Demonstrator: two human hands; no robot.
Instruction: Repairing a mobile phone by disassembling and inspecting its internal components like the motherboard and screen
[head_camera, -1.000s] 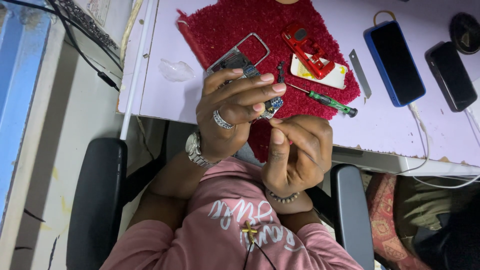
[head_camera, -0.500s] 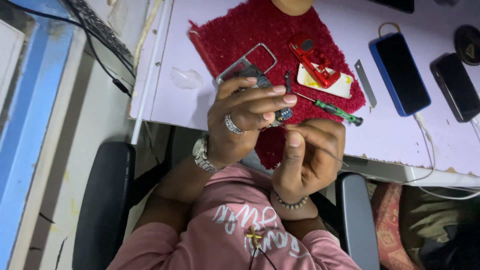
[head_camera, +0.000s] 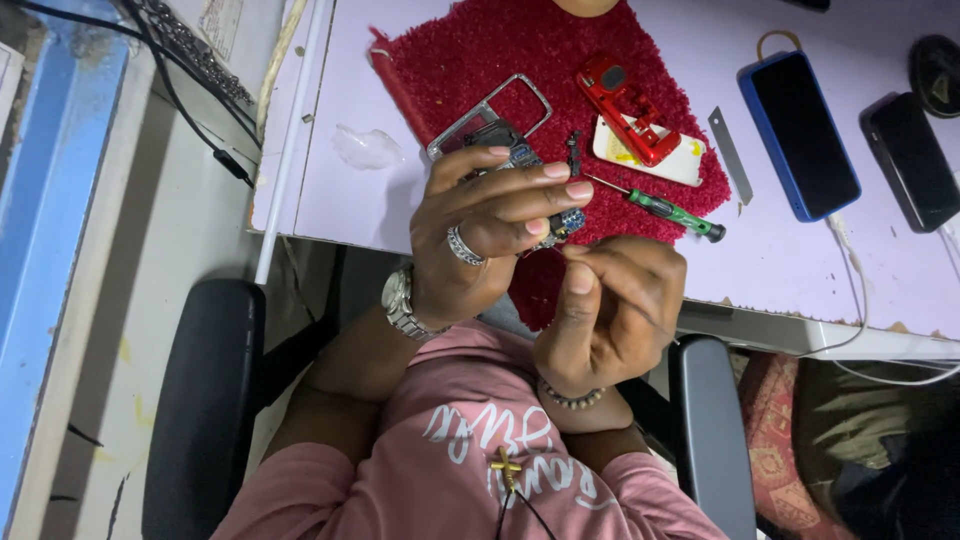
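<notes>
Blue-edged circuit board (head_camera: 562, 222) pinched in my left hand (head_camera: 490, 235), mid-frame; right hand (head_camera: 610, 310), just lower right, fingertips together, contents unclear.

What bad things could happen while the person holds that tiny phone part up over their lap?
The small circuit piece pinched in the left hand hangs past the desk edge, so it might drop to the lap or floor. The right hand pinches at something too small to see; it could slip. The green screwdriver lies near the mat's edge and could roll.
</notes>
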